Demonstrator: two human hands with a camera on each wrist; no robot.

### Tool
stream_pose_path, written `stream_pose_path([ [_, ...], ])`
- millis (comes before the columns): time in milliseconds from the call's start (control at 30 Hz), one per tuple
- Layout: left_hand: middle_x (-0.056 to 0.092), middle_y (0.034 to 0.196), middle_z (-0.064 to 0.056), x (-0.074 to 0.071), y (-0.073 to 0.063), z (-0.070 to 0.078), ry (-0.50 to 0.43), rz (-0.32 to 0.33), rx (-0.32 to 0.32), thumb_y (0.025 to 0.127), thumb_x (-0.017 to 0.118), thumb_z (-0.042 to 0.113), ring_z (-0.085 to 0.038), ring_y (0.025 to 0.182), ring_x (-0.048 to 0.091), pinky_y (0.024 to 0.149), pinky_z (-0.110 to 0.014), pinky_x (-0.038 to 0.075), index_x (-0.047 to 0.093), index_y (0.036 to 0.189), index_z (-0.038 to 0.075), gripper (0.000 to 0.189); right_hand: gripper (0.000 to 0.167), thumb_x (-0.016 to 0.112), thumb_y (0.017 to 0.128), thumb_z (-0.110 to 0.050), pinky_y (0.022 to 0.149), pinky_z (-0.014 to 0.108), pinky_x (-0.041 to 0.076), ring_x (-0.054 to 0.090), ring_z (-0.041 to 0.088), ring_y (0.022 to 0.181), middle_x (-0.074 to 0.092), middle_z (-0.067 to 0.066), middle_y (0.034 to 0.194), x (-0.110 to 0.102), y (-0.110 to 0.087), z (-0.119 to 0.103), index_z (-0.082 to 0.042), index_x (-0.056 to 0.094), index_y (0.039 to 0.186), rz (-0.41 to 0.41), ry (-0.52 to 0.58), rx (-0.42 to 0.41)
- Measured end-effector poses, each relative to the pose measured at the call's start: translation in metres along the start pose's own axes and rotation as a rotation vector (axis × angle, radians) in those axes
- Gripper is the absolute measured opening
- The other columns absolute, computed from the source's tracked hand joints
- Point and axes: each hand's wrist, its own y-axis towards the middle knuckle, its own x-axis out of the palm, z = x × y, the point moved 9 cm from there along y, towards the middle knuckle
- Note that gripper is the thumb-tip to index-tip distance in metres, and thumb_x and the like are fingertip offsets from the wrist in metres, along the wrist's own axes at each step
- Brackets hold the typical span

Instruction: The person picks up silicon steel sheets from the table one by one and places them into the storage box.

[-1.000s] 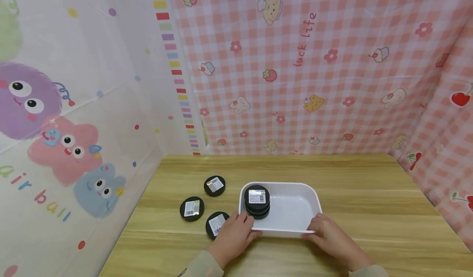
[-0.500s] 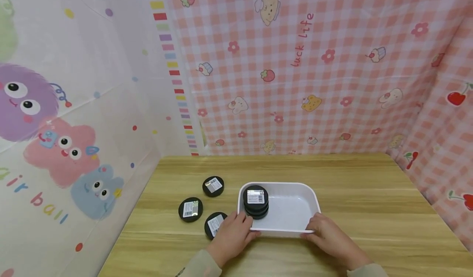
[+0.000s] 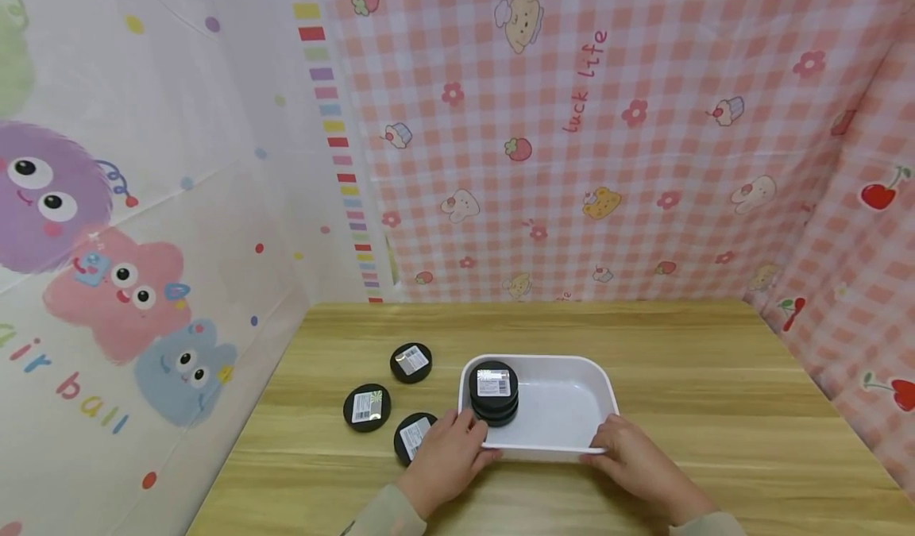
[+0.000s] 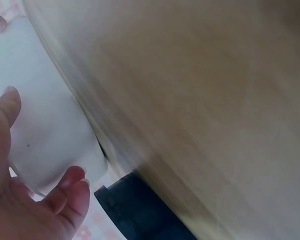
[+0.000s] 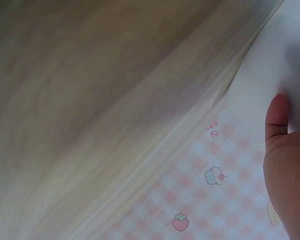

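Note:
A white rectangular tray (image 3: 565, 413) with rounded corners sits on the table. Inside it, at the left end, several round black discs (image 3: 493, 385) are stacked, the top one bearing a white label. My left hand (image 3: 445, 460) grips the tray's near left corner, thumb on the outer front wall. At the near right corner my right hand (image 3: 632, 460) holds the rim, its thumb also against the front wall. Three more black labelled discs lie left of the tray: a far one (image 3: 411, 362), a left one (image 3: 367, 407) and a near one (image 3: 413, 437), partly hidden by my left hand.
The wood-grain table (image 3: 715, 385) extends around the tray. Behind it hangs a pink checked cloth (image 3: 557, 163), and a white cartoon-printed cloth (image 3: 236, 123) borders the left. Another checked cloth (image 3: 872, 266) closes the right side.
The head view has shifted slightly. Both hands keep the same hold on the tray, and the discs stay where they were.

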Motion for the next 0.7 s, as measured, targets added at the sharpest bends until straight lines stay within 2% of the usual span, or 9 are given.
stream_pose_path([
  [67, 0.056, 0.099, 0.001, -0.002, -0.001, 0.000, 0.003, 0.019, 0.000, 0.099, 0.053, 0.056, -0.017, 0.088, 0.050, 0.079, -0.030, 0.047, 0.060, 0.099, 0.020, 0.037, 0.018, 0.084, 0.079, -0.018, 0.064, 0.014, 0.035, 0.044, -0.003, 0.073, 0.057, -0.023, 0.070, 0.001, 0.000, 0.000, -0.024, 0.071, 0.068, -0.006, 0.005, 0.011],
  [167, 0.057, 0.110, -0.002, -0.006, -0.004, -0.001, 0.016, 0.085, 0.011, 0.098, 0.056, 0.056, -0.019, 0.093, 0.056, 0.082, -0.032, 0.050, 0.059, 0.108, 0.020, 0.038, 0.018, 0.084, 0.079, -0.017, 0.063, 0.014, 0.035, 0.044, -0.003, 0.072, 0.058, -0.022, 0.069, 0.000, 0.001, 0.000, -0.023, 0.070, 0.068, -0.007, 0.015, 0.009],
  [267, 0.058, 0.122, -0.007, -0.013, -0.007, -0.003, 0.026, 0.151, 0.018, 0.095, 0.060, 0.057, -0.022, 0.097, 0.062, 0.084, -0.035, 0.053, 0.057, 0.119, 0.020, 0.044, 0.018, 0.085, 0.078, -0.016, 0.063, 0.013, 0.035, 0.044, -0.003, 0.071, 0.059, -0.020, 0.068, -0.001, 0.002, -0.002, -0.022, 0.070, 0.068, -0.001, 0.016, -0.006],
  [333, 0.057, 0.127, -0.009, -0.016, -0.008, -0.006, 0.028, 0.170, 0.019, 0.093, 0.062, 0.057, -0.023, 0.099, 0.063, 0.085, -0.037, 0.054, 0.056, 0.125, 0.021, 0.048, 0.019, 0.085, 0.077, -0.015, 0.062, 0.013, 0.034, 0.044, -0.003, 0.071, 0.059, -0.019, 0.067, -0.002, 0.002, -0.003, -0.022, 0.070, 0.068, 0.003, 0.012, -0.014],
  [533, 0.057, 0.132, -0.009, -0.016, -0.009, -0.017, 0.021, 0.120, -0.006, 0.094, 0.059, 0.061, -0.026, 0.108, 0.063, 0.095, -0.039, 0.053, 0.053, 0.133, 0.021, 0.056, 0.019, 0.085, 0.076, -0.014, 0.063, 0.012, 0.035, 0.043, -0.004, 0.072, 0.058, -0.021, 0.068, -0.001, 0.001, -0.002, -0.022, 0.070, 0.068, 0.002, 0.001, -0.008],
  [700, 0.056, 0.133, -0.010, -0.016, -0.012, -0.025, -0.015, 0.084, -0.043, 0.092, 0.059, 0.061, -0.027, 0.112, 0.061, 0.096, -0.042, 0.051, 0.052, 0.136, 0.021, 0.060, 0.020, 0.085, 0.076, -0.015, 0.063, 0.011, 0.034, 0.042, -0.005, 0.072, 0.057, -0.022, 0.068, 0.000, 0.001, -0.002, -0.023, 0.070, 0.068, 0.008, 0.003, -0.007],
])
